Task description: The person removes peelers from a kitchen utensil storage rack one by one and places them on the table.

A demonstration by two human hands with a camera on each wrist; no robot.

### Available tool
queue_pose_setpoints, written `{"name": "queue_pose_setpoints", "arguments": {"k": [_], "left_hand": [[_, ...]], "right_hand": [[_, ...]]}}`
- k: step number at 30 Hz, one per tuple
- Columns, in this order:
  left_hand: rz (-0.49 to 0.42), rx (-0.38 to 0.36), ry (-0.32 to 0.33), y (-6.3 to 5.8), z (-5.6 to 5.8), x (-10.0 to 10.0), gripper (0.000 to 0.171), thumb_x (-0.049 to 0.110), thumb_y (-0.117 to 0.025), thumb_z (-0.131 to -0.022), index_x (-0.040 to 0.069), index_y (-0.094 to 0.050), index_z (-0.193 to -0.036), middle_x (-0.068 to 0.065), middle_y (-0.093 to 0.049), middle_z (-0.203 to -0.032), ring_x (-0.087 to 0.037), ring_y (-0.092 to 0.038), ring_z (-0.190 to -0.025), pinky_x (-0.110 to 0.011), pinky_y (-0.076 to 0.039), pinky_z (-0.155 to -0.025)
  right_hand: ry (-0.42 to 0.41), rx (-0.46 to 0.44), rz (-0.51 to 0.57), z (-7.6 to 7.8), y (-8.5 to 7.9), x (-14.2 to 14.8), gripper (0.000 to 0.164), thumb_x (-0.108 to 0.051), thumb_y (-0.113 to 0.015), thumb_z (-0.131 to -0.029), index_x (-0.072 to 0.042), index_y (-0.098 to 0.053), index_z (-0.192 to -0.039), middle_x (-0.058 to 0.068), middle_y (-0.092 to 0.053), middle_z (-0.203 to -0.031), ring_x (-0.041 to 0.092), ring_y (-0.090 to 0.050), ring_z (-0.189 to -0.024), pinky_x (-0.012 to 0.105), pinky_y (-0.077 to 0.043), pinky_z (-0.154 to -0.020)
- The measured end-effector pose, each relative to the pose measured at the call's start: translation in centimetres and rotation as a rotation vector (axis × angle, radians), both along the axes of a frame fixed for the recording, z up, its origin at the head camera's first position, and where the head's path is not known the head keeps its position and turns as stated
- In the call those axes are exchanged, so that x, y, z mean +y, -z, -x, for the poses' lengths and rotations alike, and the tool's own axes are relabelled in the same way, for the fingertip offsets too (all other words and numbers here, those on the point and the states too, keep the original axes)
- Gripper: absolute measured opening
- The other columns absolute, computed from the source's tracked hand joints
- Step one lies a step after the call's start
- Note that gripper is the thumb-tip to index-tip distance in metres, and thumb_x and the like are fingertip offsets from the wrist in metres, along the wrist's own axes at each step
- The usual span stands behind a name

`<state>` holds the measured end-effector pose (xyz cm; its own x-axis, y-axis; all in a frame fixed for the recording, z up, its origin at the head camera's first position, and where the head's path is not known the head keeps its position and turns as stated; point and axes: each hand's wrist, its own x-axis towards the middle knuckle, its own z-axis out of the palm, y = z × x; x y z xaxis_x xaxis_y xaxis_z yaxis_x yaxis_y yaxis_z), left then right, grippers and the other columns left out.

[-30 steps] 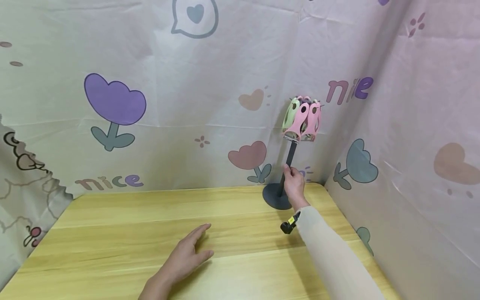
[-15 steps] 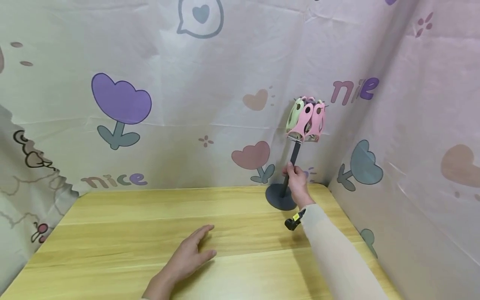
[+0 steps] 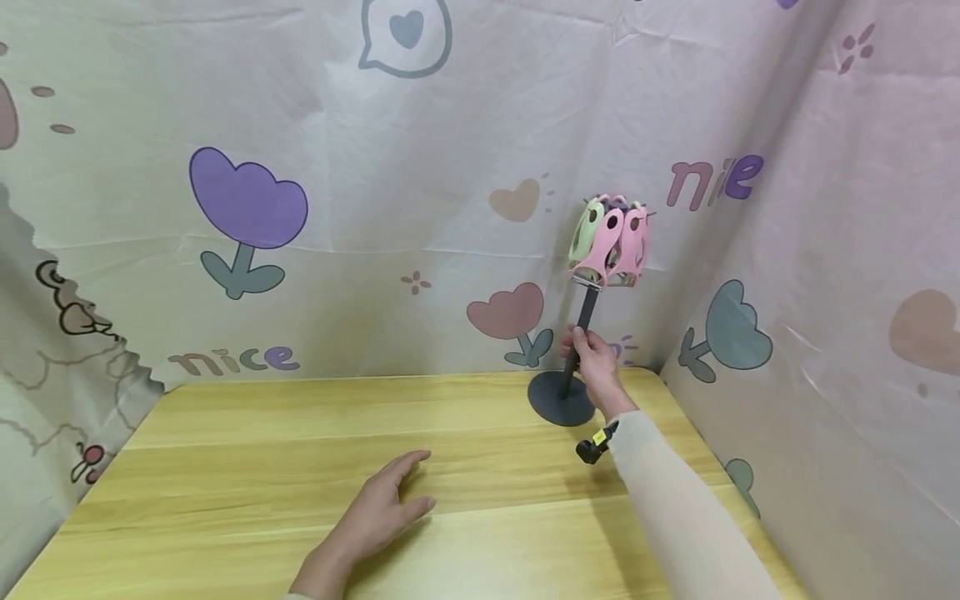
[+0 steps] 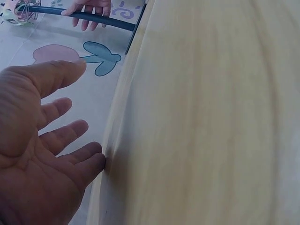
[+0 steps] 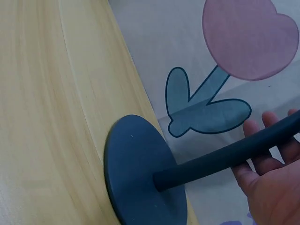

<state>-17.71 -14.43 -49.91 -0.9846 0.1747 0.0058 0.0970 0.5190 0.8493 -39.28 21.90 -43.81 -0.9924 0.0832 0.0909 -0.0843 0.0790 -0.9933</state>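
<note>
At the back right of the table, my right hand [image 3: 595, 367] grips the dark pole of a display stand [image 3: 561, 400]. In the right wrist view, my fingers [image 5: 269, 157] lie behind the pole, above its round base [image 5: 133, 164]. Pink and green Y-shaped peelers [image 3: 609, 242] hang in a ring around the stand's top, metal ends downward. My left hand [image 3: 378, 510] is held low over the front middle of the table, thumb apart from the fingers and nothing in it. The left wrist view also shows its relaxed fingers [image 4: 65, 136] and bare palm.
The wood-grain table [image 3: 262, 467] meets a printed cloth backdrop [image 3: 390, 183] behind and another cloth side [image 3: 847, 317] at the right. The stand is close to the back edge. A small black camera [image 3: 594, 448] hangs below my right wrist.
My right hand has shifted the stand's base slightly left and nearer to me over the last half second. The head view has turned a little left. My left hand keeps nearly the same pose.
</note>
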Motion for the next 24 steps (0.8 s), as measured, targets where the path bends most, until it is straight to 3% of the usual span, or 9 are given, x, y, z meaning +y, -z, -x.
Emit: {"name": "queue_pose_setpoints", "arguments": {"k": [15,19,24], "left_hand": [[-0.004,0.003,-0.012,0.1,0.1,-0.1,0.069,0.024,-0.078,-0.097,0.018,-0.048,-0.158,-0.012,-0.043,-0.165,-0.044,-0.036,-0.154,-0.066,-0.028,-0.122],[-0.005,0.004,-0.018,0.1,0.1,-0.1,0.068,0.022,-0.077,-0.097,0.019,-0.048,-0.158,-0.012,-0.044,-0.165,-0.044,-0.037,-0.153,-0.066,-0.029,-0.122],[-0.003,0.005,-0.023,0.1,0.1,0.0,0.068,0.021,-0.078,-0.097,0.019,-0.049,-0.158,-0.012,-0.045,-0.164,-0.043,-0.038,-0.153,-0.066,-0.029,-0.122]], "right_hand": [[-0.152,0.055,0.013,-2.0,-0.3,-1.9,0.054,-0.036,-0.049,-0.113,0.001,-0.049,-0.152,0.026,-0.063,-0.134,0.050,-0.059,-0.133,0.059,-0.052,-0.106],[-0.170,0.065,0.048,-2.5,-0.2,-2.6,0.050,-0.031,-0.050,-0.113,0.003,-0.051,-0.150,0.018,-0.068,-0.124,0.042,-0.066,-0.125,0.061,-0.051,-0.106],[-0.189,0.091,0.087,-3.1,0.3,-3.5,0.045,-0.030,-0.051,-0.112,0.000,-0.055,-0.146,0.008,-0.073,-0.115,0.021,-0.075,-0.108,0.063,-0.049,-0.107]]}}
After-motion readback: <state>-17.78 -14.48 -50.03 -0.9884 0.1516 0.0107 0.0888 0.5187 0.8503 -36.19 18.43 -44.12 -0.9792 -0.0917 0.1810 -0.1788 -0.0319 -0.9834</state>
